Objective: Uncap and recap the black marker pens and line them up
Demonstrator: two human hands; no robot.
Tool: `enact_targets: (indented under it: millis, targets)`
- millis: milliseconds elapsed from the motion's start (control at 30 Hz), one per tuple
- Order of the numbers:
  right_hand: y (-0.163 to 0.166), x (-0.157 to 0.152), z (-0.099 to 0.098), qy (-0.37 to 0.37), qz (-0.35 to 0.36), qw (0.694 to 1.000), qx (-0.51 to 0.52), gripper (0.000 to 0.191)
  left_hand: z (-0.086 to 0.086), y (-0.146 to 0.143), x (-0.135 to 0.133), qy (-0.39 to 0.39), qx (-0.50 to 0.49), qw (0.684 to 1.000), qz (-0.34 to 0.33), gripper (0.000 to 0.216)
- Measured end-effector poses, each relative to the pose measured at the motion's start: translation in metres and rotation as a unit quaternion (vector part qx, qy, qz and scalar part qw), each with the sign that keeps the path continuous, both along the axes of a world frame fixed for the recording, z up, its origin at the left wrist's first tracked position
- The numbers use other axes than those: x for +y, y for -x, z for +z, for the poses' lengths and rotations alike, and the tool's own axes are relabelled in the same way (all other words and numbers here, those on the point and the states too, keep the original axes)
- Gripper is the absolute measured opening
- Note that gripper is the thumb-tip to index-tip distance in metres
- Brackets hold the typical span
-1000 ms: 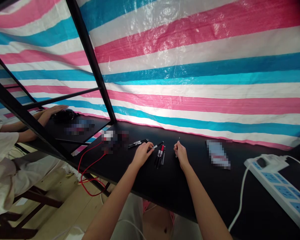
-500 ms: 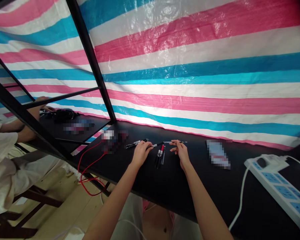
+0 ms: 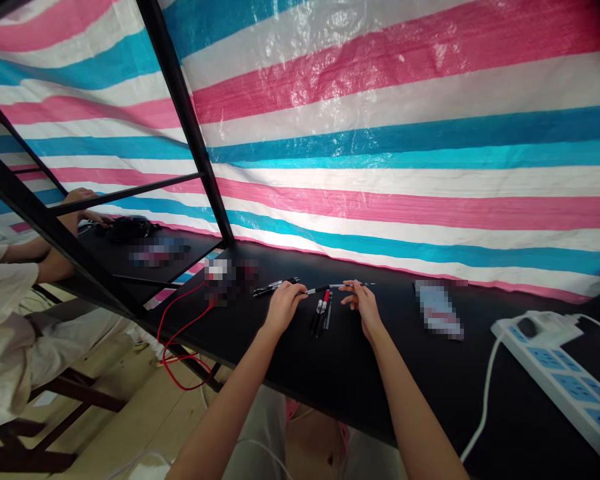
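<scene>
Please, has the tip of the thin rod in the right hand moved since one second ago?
Yes. The tip of the thin rod in the right hand is farther right, nearer the white power strip, than it was.

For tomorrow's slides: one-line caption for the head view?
Left hand holds a pen, right hand a thin rod, more pens lying on the black desk.

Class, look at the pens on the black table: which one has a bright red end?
The pen lying in the bunch between the left hand and the right hand. Its far end is bright red; no other pen shows a red end.
</scene>
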State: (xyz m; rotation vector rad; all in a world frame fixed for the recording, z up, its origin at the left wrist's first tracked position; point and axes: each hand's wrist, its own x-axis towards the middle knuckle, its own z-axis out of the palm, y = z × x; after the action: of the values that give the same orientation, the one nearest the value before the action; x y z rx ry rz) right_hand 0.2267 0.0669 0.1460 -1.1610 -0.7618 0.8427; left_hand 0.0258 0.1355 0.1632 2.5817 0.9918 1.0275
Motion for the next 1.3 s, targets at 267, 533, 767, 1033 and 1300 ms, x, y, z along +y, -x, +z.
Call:
enact_targets:
  millis: [267,533,767,1033,1300]
  targets:
    - [0.006,0.000,0.003,0.023,0.039,0.998,-0.053,0.046,0.001,0.000,-0.002,-0.013,0.010,1.000,-0.004,0.014]
    - [0.021,0.004,0.001,0.015,0.065,0.996,-0.057,0.049,-0.001,0.001,0.001,-0.071,-0.030,0.997,0.027,0.025]
    - [0.015,0.002,0.003,0.012,0.080,0.994,-0.069,0.043,-0.004,0.001,0.003,-0.074,-0.041,0.995,0.060,0.025]
    - [0.015,0.001,0.001,0.007,0.091,0.990,-0.105,0.041,-0.004,0.004,0.006,-0.071,-0.016,0.994,0.086,0.026]
    - [0.013,-0.001,0.006,0.007,0.090,0.991,-0.095,0.038,-0.023,0.012,0.021,-0.072,0.091,0.981,0.153,0.018]
